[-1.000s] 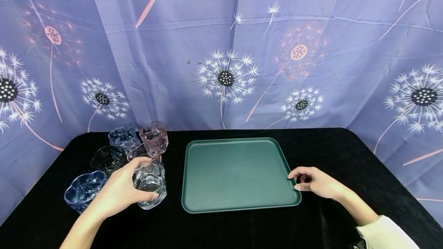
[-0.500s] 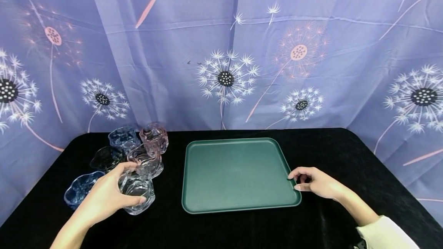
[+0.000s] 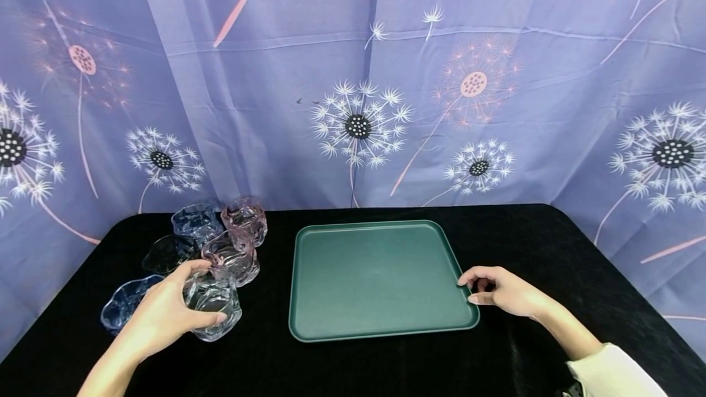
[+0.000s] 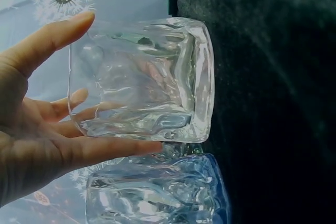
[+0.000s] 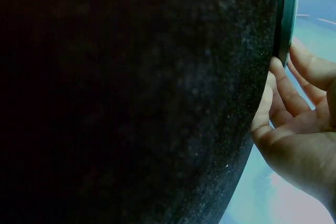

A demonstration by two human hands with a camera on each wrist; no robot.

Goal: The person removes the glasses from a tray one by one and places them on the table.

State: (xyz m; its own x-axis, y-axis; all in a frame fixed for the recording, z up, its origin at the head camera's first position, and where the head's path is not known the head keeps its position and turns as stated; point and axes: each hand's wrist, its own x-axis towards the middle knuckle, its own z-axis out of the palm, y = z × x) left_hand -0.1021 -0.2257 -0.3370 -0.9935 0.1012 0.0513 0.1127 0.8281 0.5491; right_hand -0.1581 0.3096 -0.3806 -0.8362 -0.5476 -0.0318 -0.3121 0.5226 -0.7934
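My left hand (image 3: 160,314) grips a clear, wavy-sided glass (image 3: 217,305), thumb on the near side and fingers across the far side. The left wrist view has the thumb at the rim of this upright glass (image 4: 142,77), its thick base close to the black tabletop. On the right, my right hand (image 3: 504,291) pinches the right edge of a flat green tray (image 3: 380,280) between thumb and fingers. In the right wrist view the tray's edge (image 5: 286,14) meets the fingertips.
Around the left hand stand a blue glass (image 3: 121,306), a dark-looking clear one (image 3: 170,253), another blue glass (image 3: 195,222) and two pink glasses (image 3: 231,256). Black cloth (image 3: 342,369) covers the table; a patterned purple curtain (image 3: 287,109) hangs behind it.
The left hand has moved left with the clear glass, away from the tray and in front of the nearer pink glass. The right hand and tray have stayed put.
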